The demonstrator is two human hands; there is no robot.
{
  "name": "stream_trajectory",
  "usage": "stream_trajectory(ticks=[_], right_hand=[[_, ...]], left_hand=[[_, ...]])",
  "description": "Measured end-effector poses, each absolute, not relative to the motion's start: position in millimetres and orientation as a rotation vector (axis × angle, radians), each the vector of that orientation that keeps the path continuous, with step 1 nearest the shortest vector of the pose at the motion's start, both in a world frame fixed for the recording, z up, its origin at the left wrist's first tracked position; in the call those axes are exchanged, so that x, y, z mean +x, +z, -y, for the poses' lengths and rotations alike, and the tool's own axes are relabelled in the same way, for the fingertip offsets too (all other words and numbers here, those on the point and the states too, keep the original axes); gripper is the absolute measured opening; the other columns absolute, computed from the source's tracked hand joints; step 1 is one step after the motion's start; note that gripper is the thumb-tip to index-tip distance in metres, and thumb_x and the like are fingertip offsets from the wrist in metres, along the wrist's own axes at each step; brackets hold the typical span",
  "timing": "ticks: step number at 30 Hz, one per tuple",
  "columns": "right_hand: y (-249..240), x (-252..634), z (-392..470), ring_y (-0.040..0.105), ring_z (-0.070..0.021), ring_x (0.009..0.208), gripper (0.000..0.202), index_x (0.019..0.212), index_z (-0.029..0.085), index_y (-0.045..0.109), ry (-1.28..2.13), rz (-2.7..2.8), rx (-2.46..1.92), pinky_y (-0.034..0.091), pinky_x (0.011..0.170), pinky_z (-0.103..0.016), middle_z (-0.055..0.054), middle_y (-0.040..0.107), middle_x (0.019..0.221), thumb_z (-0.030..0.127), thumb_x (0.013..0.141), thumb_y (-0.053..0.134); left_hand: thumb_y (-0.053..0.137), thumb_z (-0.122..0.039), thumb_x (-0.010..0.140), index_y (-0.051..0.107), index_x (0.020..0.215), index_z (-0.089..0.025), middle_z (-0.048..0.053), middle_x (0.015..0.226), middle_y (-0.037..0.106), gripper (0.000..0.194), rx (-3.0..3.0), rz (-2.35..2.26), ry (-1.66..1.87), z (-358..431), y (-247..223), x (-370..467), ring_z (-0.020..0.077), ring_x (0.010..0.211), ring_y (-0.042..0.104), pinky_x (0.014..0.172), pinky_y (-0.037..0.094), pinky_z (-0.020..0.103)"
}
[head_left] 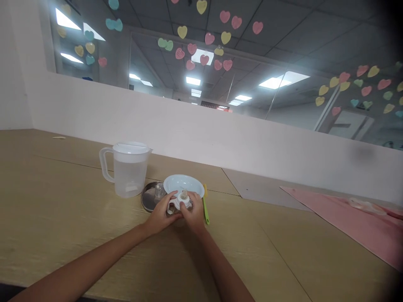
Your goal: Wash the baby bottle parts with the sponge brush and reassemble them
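Observation:
My left hand [162, 214] and my right hand [194, 213] are both closed around a baby bottle [183, 200] with a white collar and a clear teat on top. A white handle sticks out at its left side. My fingers hide most of the bottle's body. Just behind it stands a pale blue bowl [176, 181]. To the left, a round metal tray [147, 201] holds a small clear cap [159, 191]. Beside my right hand lies a brush with a green handle [206, 212], its yellowish end by the bowl.
A clear lidded pitcher [129, 174] with liquid stands behind and left of the tray. On the right, a pink cloth [343, 218] carries a clear and red item [374, 208] that I cannot make out. A white wall [189, 130] with windows above borders the wooden table [78, 222].

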State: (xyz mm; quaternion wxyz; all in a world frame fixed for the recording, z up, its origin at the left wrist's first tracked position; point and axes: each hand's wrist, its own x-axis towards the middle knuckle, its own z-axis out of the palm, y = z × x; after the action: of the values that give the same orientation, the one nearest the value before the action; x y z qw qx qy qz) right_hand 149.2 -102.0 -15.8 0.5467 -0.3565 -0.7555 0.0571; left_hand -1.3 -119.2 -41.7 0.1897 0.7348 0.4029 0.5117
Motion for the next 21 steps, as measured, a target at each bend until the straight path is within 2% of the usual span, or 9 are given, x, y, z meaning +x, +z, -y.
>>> stream_trajectory(ticks=[4, 7, 15, 21], right_hand=[[-14.2, 153.1, 102.3, 0.056, -0.0208, 0.092, 0.027, 0.098, 0.018, 0.06, 0.227, 1.831, -0.758, 0.043, 0.085, -0.036, -0.007, 0.063, 0.095, 0.022, 0.074, 0.051], [-13.8, 154.2, 103.1, 0.056, -0.0204, 0.094, 0.026, 0.101, 0.017, 0.058, 0.249, 1.842, -0.734, 0.043, 0.086, -0.036, -0.008, 0.063, 0.098, 0.025, 0.078, 0.05], [-14.4, 149.5, 105.7, 0.055, -0.0207, 0.087, 0.025, 0.089, 0.018, 0.053, 0.134, 1.757, -0.9, 0.044, 0.079, -0.037, -0.005, 0.059, 0.089, 0.034, 0.072, 0.06], [-5.6, 146.8, 108.4, 0.054, -0.0205, 0.088, 0.032, 0.097, 0.019, 0.05, 0.031, 1.645, -0.856, 0.044, 0.077, -0.037, -0.006, 0.056, 0.092, 0.036, 0.072, 0.061]], left_hand=[[0.058, -0.045, 0.078, 0.052, 0.118, -0.017, 0.011, 0.118, 0.058, 0.05, 2.089, -1.053, 1.413, 116.8, -38.2, -5.0, 0.0241, 0.108, 0.052, 0.095, 0.04, 0.039], [0.06, -0.045, 0.077, 0.059, 0.109, -0.016, 0.009, 0.11, 0.064, 0.043, 2.055, -1.089, 1.419, 116.3, -37.1, -5.7, 0.0232, 0.101, 0.056, 0.09, 0.043, 0.036], [0.063, -0.041, 0.075, 0.063, 0.105, -0.016, 0.007, 0.103, 0.067, 0.039, 2.011, -1.153, 1.448, 118.7, -33.3, -3.9, 0.0225, 0.094, 0.059, 0.084, 0.045, 0.034], [0.061, -0.044, 0.075, 0.062, 0.106, -0.017, 0.009, 0.107, 0.065, 0.041, 2.038, -1.162, 1.444, 115.5, -35.4, -5.5, 0.024, 0.098, 0.058, 0.088, 0.045, 0.038]])
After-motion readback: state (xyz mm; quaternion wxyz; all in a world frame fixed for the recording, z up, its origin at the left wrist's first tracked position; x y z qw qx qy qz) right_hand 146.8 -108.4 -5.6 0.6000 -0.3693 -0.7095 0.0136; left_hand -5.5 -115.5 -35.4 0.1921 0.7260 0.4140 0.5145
